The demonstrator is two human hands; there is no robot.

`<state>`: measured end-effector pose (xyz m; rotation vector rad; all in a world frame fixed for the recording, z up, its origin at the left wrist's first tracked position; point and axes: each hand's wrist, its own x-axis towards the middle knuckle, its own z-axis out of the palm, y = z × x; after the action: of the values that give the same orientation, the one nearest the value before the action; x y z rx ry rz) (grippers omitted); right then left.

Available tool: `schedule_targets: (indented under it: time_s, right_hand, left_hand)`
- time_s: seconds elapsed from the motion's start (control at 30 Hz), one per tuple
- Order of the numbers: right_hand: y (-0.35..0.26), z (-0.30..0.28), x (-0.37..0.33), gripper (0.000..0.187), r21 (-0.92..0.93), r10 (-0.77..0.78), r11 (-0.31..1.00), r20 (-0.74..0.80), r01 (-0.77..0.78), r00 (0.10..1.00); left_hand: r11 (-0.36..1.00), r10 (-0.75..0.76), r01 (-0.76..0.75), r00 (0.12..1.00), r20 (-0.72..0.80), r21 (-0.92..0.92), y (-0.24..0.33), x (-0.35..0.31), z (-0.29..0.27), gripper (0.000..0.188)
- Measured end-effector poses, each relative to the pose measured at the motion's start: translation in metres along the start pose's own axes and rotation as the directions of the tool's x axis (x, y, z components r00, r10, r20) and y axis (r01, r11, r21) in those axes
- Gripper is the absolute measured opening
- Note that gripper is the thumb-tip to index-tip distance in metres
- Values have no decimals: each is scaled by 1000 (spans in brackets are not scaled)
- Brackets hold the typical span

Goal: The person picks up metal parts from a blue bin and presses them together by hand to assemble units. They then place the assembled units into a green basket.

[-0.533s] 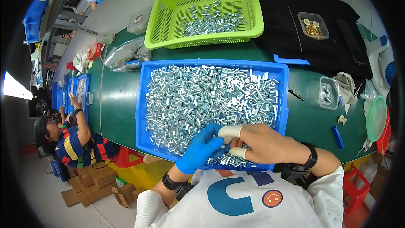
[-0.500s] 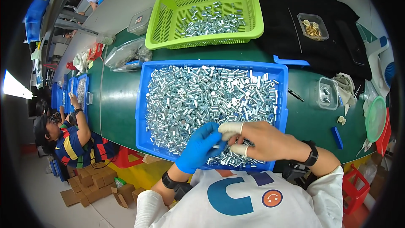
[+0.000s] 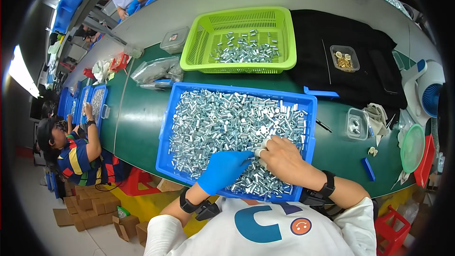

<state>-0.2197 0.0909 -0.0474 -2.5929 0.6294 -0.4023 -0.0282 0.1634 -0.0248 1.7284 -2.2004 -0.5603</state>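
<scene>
A blue tray [image 3: 163, 147] filled with small silvery metal cylinders [image 3: 208, 123] stands on the table in front of me. Over its near part is my left hand [image 3: 223, 170] in a blue glove, fingers pressed together and pointing right. What it holds, if anything, is hidden. Close to its fingertips, my right hand [image 3: 285, 160] bends down onto the cylinders. White finger cots cover some of its fingertips, which are curled together. I cannot make out what lies between them.
Behind the tray, a green basket [image 3: 237, 68] holds more cylinders. A black cloth [image 3: 308, 47] carries a clear box of brass-coloured parts [image 3: 346, 61]. Another clear container [image 3: 356, 125] and a pen [image 3: 323, 125] lie to the right. A co-worker [image 3: 78, 154] sits at the left.
My hands were together above the tray's near edge; now they are slightly apart, the right one lowered onto the cylinders. The whole view has shifted, with the tray lower in the picture.
</scene>
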Motion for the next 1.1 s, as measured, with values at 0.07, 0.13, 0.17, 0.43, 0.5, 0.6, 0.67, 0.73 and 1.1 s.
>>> schedule_targets:
  time_s: [0.07, 0.13, 0.17, 0.43, 0.5, 0.6, 0.67, 0.73, 1.1]
  right_hand:
    - [2, -1, 3, 19, 4, -11, 1000, -14, 11, 1000]
    - [3, -4, 6, 20, 21, -24, 999, -38, 25, 999]
    - [2, -5, 5, 20, 14, -33, 999, -40, 33, 999]
    - [7, -25, 7, 16, 336, 164, 929, 7, -157, 986]
    - [14, -21, 6, 18, 276, 74, 961, -128, -36, 989]
    - [10, -22, 10, 20, 233, -13, 971, -166, 52, 986]
    - [6, -22, 9, 20, 230, -22, 972, -128, 51, 992]
    - [7, -23, 8, 20, 285, 48, 958, -75, -24, 996]
    - [-20, -27, 27, 23, 491, -22, 866, -153, 96, 988]
  left_hand:
    - [993, -43, 32, 994, 98, 113, 4, 3, 0, 19]
    - [984, -70, 46, 989, 132, 173, 4, 4, 0, 19]
    - [989, -63, 44, 990, 128, 144, -1, 4, 4, 17]
    - [992, -96, 91, 994, 51, 91, 1, -5, 10, 15]
    - [980, -35, 18, 996, 80, 197, 4, -9, 12, 14]
    - [973, -43, -2, 981, 188, 230, 2, -4, 11, 15]
    - [971, -44, -15, 970, 241, 238, -1, 4, 8, 15]
    - [991, -20, -23, 949, 313, 133, -4, 17, -2, 19]
    - [513, -400, 247, 916, 26, -822, 12, -34, -11, 22]
